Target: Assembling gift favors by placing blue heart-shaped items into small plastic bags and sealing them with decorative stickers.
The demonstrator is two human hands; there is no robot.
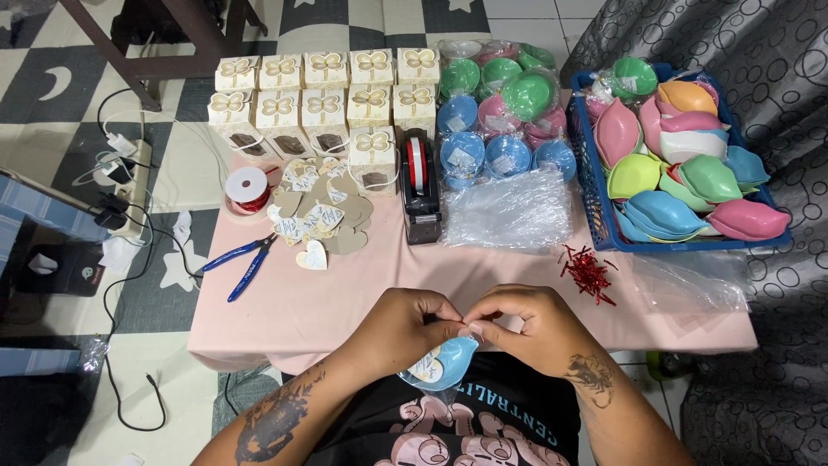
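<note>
**Blue dish, bagged, at my chest**

My left hand [412, 324] and right hand [519, 321] pinch shut the top of a clear bag holding a blue leaf-shaped dish [442, 362] with a white label, below the pink bench [345, 302] edge. Cream bow-topped boxes [323, 95] line the far side; a blue basket [604, 211] of coloured dishes sits right.

Smooth, matt pink cloth over the table [345, 311]. Glossy moulded plastic on the leaf-shaped dishes [690, 185], crinkly clear film around the round bowls [496, 103]. Shiny red foil on the twist ties [589, 273]. Matt cream card on the gift boxes [323, 108]. Blue, probably rubbery, grips on the pliers [244, 261]. Hard black plastic on the tape dispenser [420, 194].
</note>
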